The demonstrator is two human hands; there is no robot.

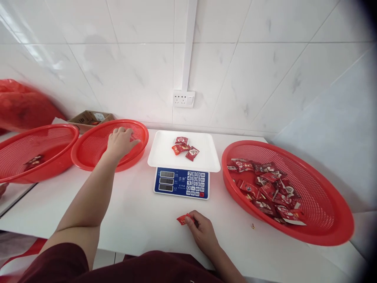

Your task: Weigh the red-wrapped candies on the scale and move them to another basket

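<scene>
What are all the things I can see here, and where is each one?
scale: one, blue front with a white tray on top, middle of the table
packets on the scale tray: three or four, red, lying on the white tray
right basket: one, red, right side of the table, holding a heap of red packets
middle basket: one, red, left of the scale
far left basket: one, red, at the left edge, a few dark packets inside
cardboard box: one, brown, behind the baskets by the wall
wall socket: one, white, on the tiled wall
table: one, white
left hand: reaching into the middle basket
right hand: on the table, pinching one red packet
</scene>
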